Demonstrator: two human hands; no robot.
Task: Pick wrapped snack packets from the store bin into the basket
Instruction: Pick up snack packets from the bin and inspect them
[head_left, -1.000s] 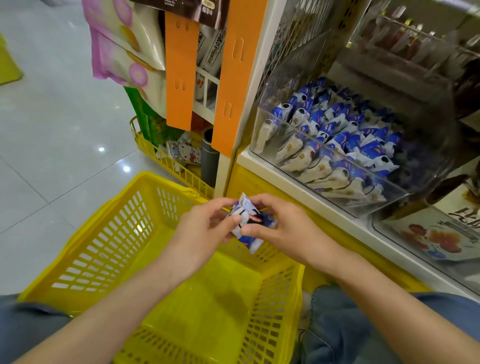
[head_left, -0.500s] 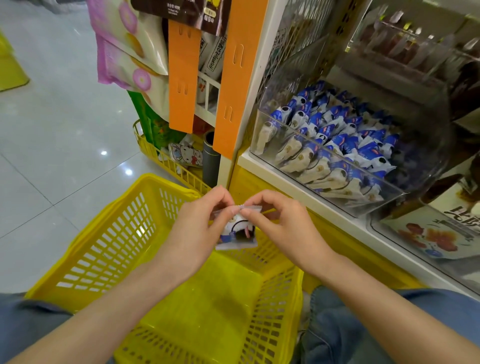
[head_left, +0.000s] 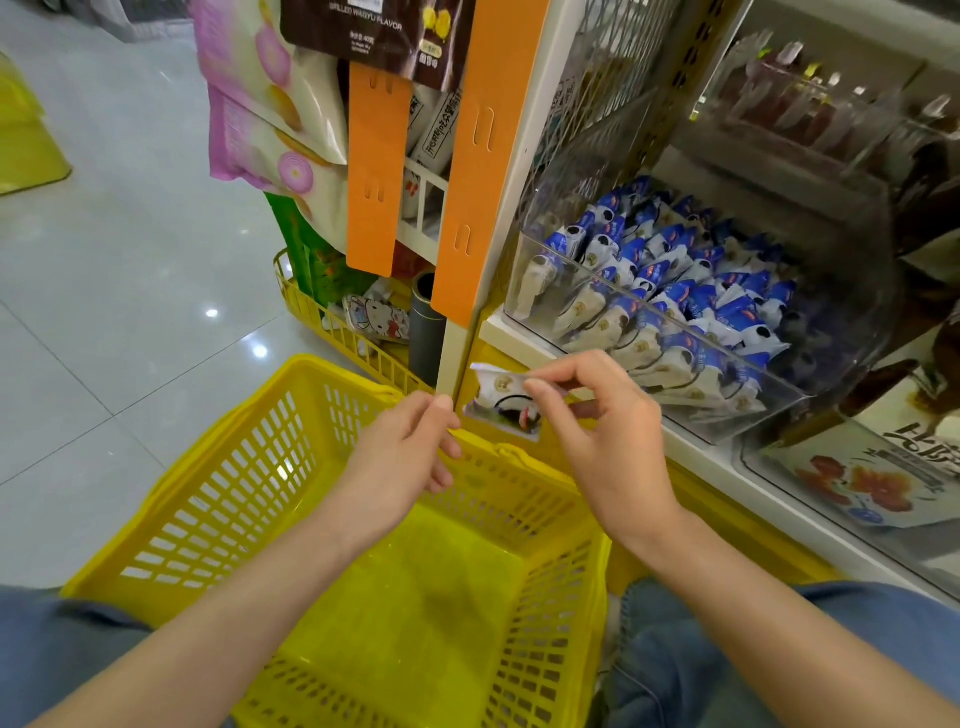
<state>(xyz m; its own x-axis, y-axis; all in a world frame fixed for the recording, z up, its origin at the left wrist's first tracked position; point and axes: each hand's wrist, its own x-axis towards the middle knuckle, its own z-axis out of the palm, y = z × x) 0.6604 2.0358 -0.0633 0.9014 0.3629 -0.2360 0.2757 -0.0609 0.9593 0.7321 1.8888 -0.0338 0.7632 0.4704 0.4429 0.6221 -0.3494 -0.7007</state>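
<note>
A white and blue wrapped snack packet (head_left: 505, 404) hangs above the far rim of the yellow basket (head_left: 208, 499). My right hand (head_left: 608, 441) pinches its top edge between thumb and forefinger. Just left of the packet is my left hand (head_left: 405, 457), its fingers loosely curled and holding nothing. The basket's inside shows no packets. To the right, on the shelf, a clear store bin (head_left: 550, 291) holds several more blue and white packets (head_left: 685, 296).
Orange shelf strips (head_left: 374, 176) and hanging snack bags (head_left: 260, 104) are above the basket. A yellow wire rack (head_left: 332, 327) with goods stands behind it. A second clear bin (head_left: 857, 478) sits at the right. Grey tiled floor (head_left: 104, 260) lies to the left. My knees flank the basket.
Both hands held the packet before. Now my left hand has let go and only my right hand holds it, slightly higher and further right.
</note>
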